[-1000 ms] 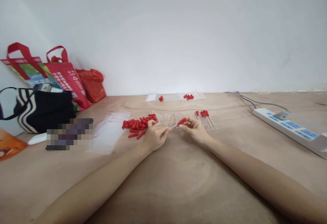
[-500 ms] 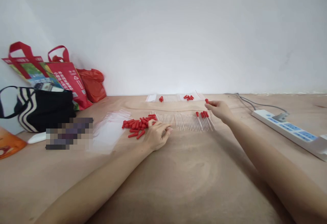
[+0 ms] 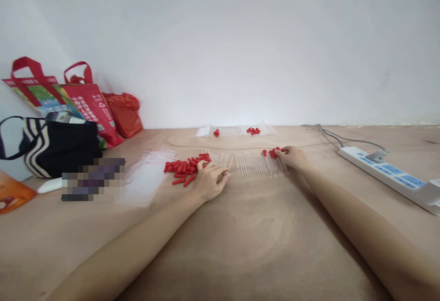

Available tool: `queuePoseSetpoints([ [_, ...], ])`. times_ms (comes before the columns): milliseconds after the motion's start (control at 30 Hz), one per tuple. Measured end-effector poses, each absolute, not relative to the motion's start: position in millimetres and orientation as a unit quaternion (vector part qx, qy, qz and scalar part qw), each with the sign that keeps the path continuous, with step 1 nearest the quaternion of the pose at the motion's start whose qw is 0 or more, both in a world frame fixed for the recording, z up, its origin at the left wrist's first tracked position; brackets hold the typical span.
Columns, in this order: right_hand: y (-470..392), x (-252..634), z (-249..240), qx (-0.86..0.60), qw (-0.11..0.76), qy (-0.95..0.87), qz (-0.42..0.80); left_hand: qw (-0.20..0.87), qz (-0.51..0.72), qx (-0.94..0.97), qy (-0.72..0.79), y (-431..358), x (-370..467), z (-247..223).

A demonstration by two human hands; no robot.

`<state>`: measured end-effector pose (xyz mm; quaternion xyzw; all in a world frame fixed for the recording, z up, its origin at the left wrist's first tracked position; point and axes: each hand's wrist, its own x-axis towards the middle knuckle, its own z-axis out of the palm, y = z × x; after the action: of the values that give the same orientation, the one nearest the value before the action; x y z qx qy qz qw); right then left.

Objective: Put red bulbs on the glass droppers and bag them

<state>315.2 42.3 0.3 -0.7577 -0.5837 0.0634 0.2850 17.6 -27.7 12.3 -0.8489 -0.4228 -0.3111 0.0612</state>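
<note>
My right hand [image 3: 292, 158] is pinched at the right end of a row of thin clear tubes [image 3: 257, 165], its fingertips on a red rubber bulb [image 3: 277, 151]. Other red bulbs lie beside it along the top of the row. My left hand [image 3: 210, 181] rests on the table at the right edge of a pile of red bulbs [image 3: 182, 168], fingers bent and apart, with nothing visible held. More clear tubes [image 3: 222, 159] lie just beyond its fingers.
Flat clear bags [image 3: 144, 177] lie left of the pile. Filled bags [image 3: 235, 131] with red bulbs rest by the wall. A power strip [image 3: 388, 170] stands right; a black bag [image 3: 68, 147] and red bags [image 3: 91, 108] stand left.
My right hand has come down and nearer with the red bulb, from beyond the tubes to the right end of the row. My left hand has barely moved.
</note>
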Motion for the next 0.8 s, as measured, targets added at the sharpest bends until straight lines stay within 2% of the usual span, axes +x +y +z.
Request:
queuePoseSetpoints([
  [167,36.0,315.1,14.9,-0.751,0.275,-0.599,0.046,0.069,-0.313,-0.839,-0.439,-26.4,16.0,13.5],
  [367,23.8,300.3,33.8,-0.738,0.12,-0.659,0.077,0.087,-0.311,-0.825,-0.465,-26.2,14.6,12.8],
  [467,20.7,292.7,37.8,-0.753,0.074,-0.65,0.064,0.119,-0.307,-0.8,-0.502,-25.8,14.0,13.1],
  [600,18.3,287.3,41.0,-0.768,0.043,-0.638,0.05,0.156,-0.316,-0.724,-0.594,-21.0,10.2,16.6],
  [800,16.2,282.6,43.4,-0.776,0.017,-0.628,0.054,0.157,-0.315,-0.658,-0.666,-7.5,-11.2,27.4],
])
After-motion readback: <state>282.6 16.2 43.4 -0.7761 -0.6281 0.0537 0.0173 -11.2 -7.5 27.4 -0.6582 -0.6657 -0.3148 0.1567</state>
